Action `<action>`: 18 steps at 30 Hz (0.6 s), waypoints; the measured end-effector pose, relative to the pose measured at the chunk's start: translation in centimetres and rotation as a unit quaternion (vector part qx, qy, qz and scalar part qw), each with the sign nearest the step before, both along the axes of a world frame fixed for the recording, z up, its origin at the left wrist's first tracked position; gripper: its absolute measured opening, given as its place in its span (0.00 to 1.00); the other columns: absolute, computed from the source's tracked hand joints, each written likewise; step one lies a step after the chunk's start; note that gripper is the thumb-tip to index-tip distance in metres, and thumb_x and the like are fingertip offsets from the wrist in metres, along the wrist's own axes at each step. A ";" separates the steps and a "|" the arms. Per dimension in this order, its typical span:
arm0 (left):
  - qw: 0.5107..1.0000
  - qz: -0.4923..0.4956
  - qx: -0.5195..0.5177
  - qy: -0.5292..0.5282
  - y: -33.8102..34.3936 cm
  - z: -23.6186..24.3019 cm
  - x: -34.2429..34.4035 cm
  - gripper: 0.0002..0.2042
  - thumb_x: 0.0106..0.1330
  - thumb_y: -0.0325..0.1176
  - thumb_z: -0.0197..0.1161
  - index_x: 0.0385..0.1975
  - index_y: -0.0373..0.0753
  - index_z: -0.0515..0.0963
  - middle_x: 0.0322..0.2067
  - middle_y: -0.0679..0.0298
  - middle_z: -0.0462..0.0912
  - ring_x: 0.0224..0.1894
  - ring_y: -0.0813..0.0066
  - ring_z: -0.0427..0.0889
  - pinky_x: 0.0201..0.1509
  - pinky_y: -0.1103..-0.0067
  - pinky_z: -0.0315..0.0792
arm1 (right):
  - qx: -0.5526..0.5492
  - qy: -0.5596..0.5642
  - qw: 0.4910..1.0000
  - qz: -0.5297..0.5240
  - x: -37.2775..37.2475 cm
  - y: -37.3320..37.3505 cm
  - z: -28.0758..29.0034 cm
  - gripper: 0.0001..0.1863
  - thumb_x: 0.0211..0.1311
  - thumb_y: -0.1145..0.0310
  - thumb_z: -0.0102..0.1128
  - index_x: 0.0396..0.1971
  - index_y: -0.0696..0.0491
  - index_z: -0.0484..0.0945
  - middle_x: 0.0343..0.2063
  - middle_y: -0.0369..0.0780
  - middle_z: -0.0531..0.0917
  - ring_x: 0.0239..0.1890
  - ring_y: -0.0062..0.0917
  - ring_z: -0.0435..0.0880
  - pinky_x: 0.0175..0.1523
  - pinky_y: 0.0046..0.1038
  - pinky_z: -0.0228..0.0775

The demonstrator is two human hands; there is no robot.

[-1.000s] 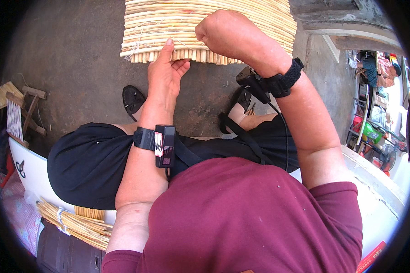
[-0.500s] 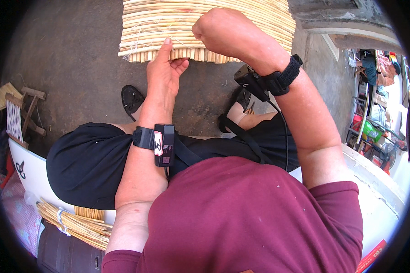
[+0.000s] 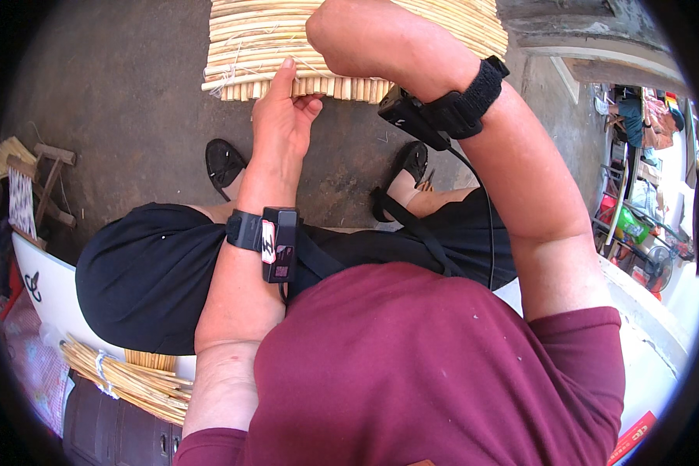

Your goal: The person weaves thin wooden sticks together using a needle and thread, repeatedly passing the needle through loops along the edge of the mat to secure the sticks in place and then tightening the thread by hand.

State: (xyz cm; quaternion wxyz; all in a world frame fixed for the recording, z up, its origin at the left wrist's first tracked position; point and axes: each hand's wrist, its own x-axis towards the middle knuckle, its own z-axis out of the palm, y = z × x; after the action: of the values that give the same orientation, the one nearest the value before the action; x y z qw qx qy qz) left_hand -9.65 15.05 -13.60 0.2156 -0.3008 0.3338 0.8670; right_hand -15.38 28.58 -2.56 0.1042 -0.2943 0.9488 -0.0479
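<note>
A mat of pale straw-coloured stalks (image 3: 260, 40), laid side by side, lies in front of me at the top of the view. Thin white threads (image 3: 227, 75) trail over its near left corner. My left hand (image 3: 281, 116) grips the near edge, thumb on top and fingers curled beneath the cut ends. Above the mat's middle is my right hand (image 3: 357, 37), closed like a fist with its back toward me. Its fingertips, and anything in them, are hidden.
A bundle of loose stalks (image 3: 128, 377) tied with white string lies at lower left, beside a dark cabinet (image 3: 120, 427). A small wooden frame (image 3: 54, 175) stands at far left. Far right, another person (image 3: 652, 123) sits near a fan (image 3: 660, 268).
My right hand has moved farther away and a little left over the mat. My left hand keeps its hold on the near edge, almost unmoved.
</note>
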 end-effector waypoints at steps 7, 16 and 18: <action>1.000 0.004 0.011 -0.003 0.0 0.0 0.0 0.14 0.65 0.38 0.63 0.45 0.37 0.74 0.30 0.64 0.81 0.27 0.75 0.79 0.23 0.83 0.66 | 0.051 -0.011 0.999 0.004 0.1 -0.9 -0.1 0.07 0.43 0.75 0.56 0.21 0.59 0.83 0.22 0.50 0.82 0.27 0.43 0.84 0.32 0.40 0.76; 0.999 0.013 0.031 -0.006 0.2 -0.3 0.2 0.13 0.65 0.37 0.63 0.44 0.38 0.74 0.31 0.64 0.81 0.27 0.74 0.78 0.20 0.84 0.61 | 0.111 -0.039 0.993 0.005 0.4 -1.8 0.5 0.08 0.46 0.74 0.59 0.26 0.56 0.85 0.26 0.47 0.85 0.32 0.39 0.86 0.35 0.37 0.78; 0.999 0.016 0.032 -0.013 0.1 -0.5 0.2 0.13 0.65 0.37 0.63 0.44 0.38 0.74 0.31 0.64 0.81 0.27 0.74 0.78 0.20 0.84 0.61 | 0.122 -0.021 0.992 0.024 1.1 -2.4 0.7 0.08 0.45 0.74 0.62 0.28 0.54 0.86 0.27 0.45 0.85 0.32 0.37 0.87 0.35 0.35 0.78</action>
State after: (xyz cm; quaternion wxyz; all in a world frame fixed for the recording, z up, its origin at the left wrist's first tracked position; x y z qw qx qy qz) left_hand -9.44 15.13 -14.11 0.2157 -0.3100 0.2987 0.8764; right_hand -14.30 26.17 -1.82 0.1603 -0.3011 0.9378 0.0651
